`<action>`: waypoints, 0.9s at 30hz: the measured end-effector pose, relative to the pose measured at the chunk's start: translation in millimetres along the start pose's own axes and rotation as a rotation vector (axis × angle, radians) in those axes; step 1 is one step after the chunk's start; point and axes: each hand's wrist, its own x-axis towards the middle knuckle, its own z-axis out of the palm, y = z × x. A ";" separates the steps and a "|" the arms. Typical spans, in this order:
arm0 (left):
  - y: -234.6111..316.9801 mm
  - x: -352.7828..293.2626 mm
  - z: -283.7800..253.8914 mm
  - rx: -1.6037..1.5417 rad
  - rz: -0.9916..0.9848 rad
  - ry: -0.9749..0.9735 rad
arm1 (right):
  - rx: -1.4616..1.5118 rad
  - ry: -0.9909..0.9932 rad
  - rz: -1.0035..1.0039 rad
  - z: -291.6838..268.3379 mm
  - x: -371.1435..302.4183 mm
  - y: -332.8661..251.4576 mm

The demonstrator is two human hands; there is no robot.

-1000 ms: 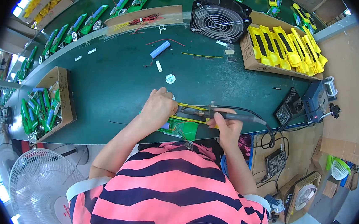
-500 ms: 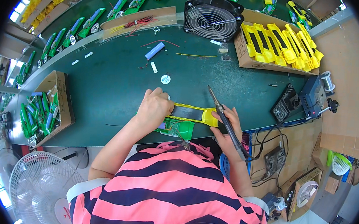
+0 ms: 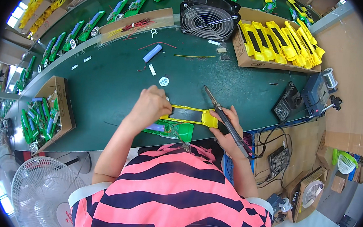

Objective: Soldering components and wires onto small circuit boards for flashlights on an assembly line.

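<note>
A yellow plastic casing (image 3: 208, 118) with a dark strip (image 3: 186, 114) lies crosswise in front of me. My right hand (image 3: 231, 125) grips a soldering iron (image 3: 228, 123), its tip pointing up and left, while the fingers also hold the casing's right end. Over the left end of the casing, my left hand (image 3: 150, 106) is closed with bent fingers; what they pinch is hidden. A small pale piece shows beside its fingertips. Just below the casing lies a green half shell (image 3: 185, 132) with a blue cylindrical battery (image 3: 155, 127) and wires in it, partly under my left wrist.
A loose blue battery (image 3: 153, 53), round white sticker (image 3: 164, 81) and wires lie beyond my hands. A black fan (image 3: 209, 22) stands at the back. Cardboard boxes hold yellow casings (image 3: 277, 40) and green shells (image 3: 40, 117). Right stands a soldering station (image 3: 314, 96); its cable hangs near my right forearm.
My left hand has lifted slightly and shifted, its fingers drawn back a little from the casing's end. More of the battery in the green shell shows. The right hand keeps its grip.
</note>
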 end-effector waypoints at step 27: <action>30.3 -12.8 40.0 0.095 -0.091 0.169 | 0.012 0.001 -0.294 -1.7 29.1 -5.2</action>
